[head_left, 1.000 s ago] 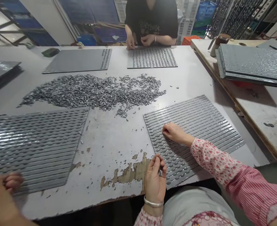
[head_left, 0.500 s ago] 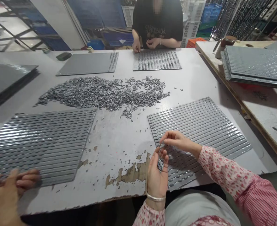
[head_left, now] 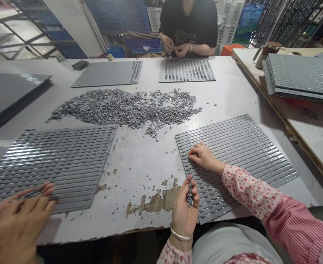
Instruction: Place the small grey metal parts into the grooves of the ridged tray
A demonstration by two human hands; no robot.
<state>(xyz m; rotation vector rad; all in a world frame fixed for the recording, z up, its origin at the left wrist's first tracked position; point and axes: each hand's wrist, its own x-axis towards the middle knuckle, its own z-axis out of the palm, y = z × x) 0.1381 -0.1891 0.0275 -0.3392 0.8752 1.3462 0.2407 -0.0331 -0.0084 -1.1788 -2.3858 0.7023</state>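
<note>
My left hand is cupped, palm up, around a small heap of shiny grey oval pieces, beside the near left edge of a ridged grey panel. My right hand is over the left part of that panel, thumb and fingers pinched at its surface. A small dark grey oval piece shows partly between the fingertips. Oval pieces sit in rows along the panel's left side, while long plain ridges run across the rest.
A large pile of loose grey pieces lies mid-table. At left, another person's hands work over a second ridged panel. Opposite, a person in black sits behind a studded panel. Stacked panels stand at right.
My right hand has moved from above my left fingertips onto the panel, slightly farther away. My left hand has closed a little around its pieces. The hands at left have shifted right.
</note>
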